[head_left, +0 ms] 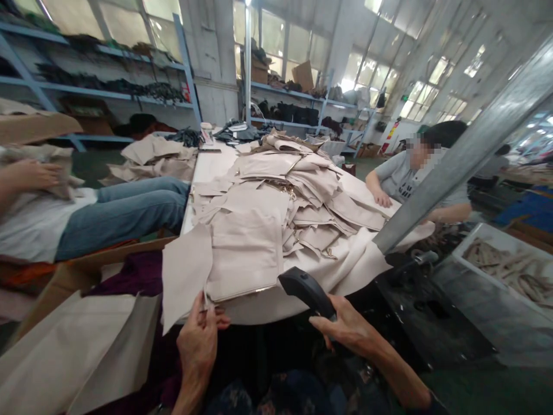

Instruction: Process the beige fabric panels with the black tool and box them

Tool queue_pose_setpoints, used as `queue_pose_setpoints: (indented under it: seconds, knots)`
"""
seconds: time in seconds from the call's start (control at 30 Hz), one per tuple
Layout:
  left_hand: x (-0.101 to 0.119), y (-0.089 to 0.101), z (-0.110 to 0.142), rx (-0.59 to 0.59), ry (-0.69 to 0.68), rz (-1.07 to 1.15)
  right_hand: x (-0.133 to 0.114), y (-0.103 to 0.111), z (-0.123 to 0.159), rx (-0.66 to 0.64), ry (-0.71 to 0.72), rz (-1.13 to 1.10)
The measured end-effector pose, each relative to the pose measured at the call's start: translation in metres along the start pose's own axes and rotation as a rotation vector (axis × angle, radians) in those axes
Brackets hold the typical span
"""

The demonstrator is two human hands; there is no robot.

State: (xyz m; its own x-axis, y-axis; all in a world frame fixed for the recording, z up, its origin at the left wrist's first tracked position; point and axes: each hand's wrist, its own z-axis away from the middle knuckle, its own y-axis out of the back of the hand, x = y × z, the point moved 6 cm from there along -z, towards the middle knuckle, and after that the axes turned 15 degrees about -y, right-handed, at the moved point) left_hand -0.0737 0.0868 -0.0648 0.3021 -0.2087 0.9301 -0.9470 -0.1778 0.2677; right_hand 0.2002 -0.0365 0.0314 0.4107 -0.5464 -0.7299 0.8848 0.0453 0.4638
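Note:
My left hand (199, 340) pinches the near edge of a beige leather piece (248, 253) with a metal zip along its front edge. That piece lies on top of a big pile of similar beige cut pieces (298, 190) on a white table (259, 308). A flat beige panel (185, 271) hangs over the table edge just left of my fingers. My right hand (345, 328) is wrapped round a black handheld tool (306, 291), held just off the table's near edge, right of the zipped piece.
One person in jeans (125, 210) sits at the left of the table. Another in a grey shirt (406, 173) leans on its right side. A slanted metal post (466, 150) crosses the right. A cardboard box (78, 346) is at lower left, a bin of scraps (510, 271) at right, shelves behind.

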Motion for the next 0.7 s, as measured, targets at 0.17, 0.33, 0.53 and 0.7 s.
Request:
queue_pose_setpoints:
  seconds: [0.17, 0.33, 0.53, 0.7]
  knots:
    - [0.051, 0.009, 0.002, 0.0, -0.575, -0.597, -0.012, -0.014, -0.028, -0.039, -0.035, 0.008]
    - [0.057, -0.051, -0.018, -0.343, -1.021, -0.589, -0.018, -0.017, -0.047, -0.062, -0.03, -0.007]
    - [0.032, -0.077, -0.028, -0.477, -0.949, -0.655, -0.024, -0.003, -0.07, 0.035, -0.019, -0.021]
    - [0.033, -0.074, -0.025, -0.475, -0.914, -0.637, -0.028, 0.021, -0.061, 0.134, 0.002, 0.009]
